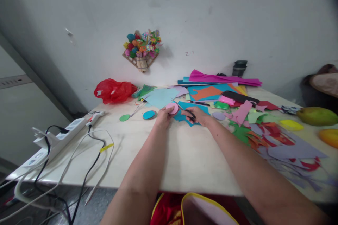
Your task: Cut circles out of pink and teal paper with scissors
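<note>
My left hand (163,116) pinches a round pink paper disc (173,108) at its left edge, above the middle of the table. In my right hand (199,115) is a pair of scissors (190,113) with black handles, its blades pointing left toward the disc. Whether the blades touch the paper I cannot make out. Blue paper (182,116) with a jagged edge lies beneath both hands. Left of my left hand rest a few blue discs (149,114) in a small stack, and farther left a green disc (124,117). A pale purple disc (218,115) lies right of my right hand.
Coloured paper scraps (285,144) cover the table's right side, near a green mango (317,116). Paper sheets and a black case (237,97) lie behind. A red plastic bag (114,90) sits at the back left. A power strip (58,140) with trailing cables runs along the left edge.
</note>
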Available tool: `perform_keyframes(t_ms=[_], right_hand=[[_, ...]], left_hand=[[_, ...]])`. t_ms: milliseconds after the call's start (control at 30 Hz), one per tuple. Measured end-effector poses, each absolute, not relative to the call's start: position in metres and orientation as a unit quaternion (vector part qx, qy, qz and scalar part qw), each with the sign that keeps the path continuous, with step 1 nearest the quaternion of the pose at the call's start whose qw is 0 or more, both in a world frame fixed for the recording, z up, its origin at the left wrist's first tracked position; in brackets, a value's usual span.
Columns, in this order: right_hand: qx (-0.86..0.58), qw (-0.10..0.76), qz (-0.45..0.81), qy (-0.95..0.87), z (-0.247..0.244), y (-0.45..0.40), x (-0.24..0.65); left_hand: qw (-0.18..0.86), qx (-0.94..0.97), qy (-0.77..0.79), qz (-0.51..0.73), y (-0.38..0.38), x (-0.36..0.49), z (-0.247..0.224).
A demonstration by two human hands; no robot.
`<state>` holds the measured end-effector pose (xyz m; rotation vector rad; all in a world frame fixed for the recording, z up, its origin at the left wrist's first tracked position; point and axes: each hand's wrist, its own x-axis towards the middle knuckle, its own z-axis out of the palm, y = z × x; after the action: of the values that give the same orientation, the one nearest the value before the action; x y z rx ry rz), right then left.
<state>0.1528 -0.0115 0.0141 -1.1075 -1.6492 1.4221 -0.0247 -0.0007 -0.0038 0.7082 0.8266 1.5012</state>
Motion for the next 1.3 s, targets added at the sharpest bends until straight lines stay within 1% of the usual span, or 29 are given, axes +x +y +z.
perform_keyframes(t_ms=[300, 1300], right_hand=[[-0.424, 0.344, 0.552, -0.63, 0.0162, -0.0131, 0.1511], [-0.429, 0.333, 0.55, -0.634, 0.0204, -0.016, 0.1522]], left_hand=[[0.598, 0.31, 0.35, 0.651, 0.0036, -0.0256, -0.0078], [0.603, 0.257, 0.357, 0.665, -0.0007, -0.0253, 0.0007]])
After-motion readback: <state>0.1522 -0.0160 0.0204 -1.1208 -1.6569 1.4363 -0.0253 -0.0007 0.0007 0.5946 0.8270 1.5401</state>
